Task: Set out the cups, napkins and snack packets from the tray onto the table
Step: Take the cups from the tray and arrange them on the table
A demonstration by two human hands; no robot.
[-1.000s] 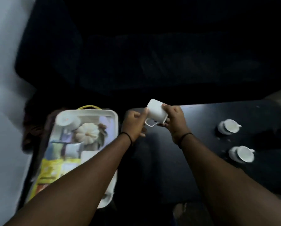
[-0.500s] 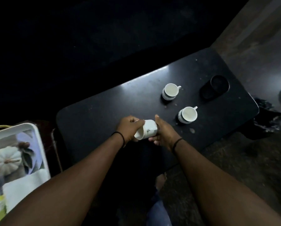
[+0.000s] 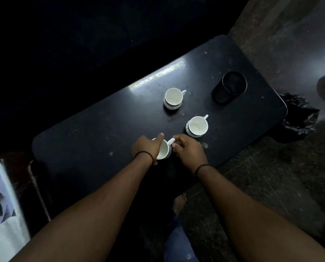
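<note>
A white cup stands upright, mouth up, near the front edge of the black table. My left hand wraps its left side and covers part of the rim. My right hand pinches the cup's handle at the right. Two more white cups stand on the table beyond it: one just right of my hands, the other farther back. The white tray shows only as a strip at the left edge, with a white napkin lying in it.
A black round holder lies at the table's right end. A crumpled dark bag sits on the floor past that end. A dark sofa fills the space behind the table. My bare foot rests on the floor below.
The cup went from lying sideways between my hands to standing upright near the table's front edge. My right hand shifted from its body to its handle. The view swung right, off the tray.
</note>
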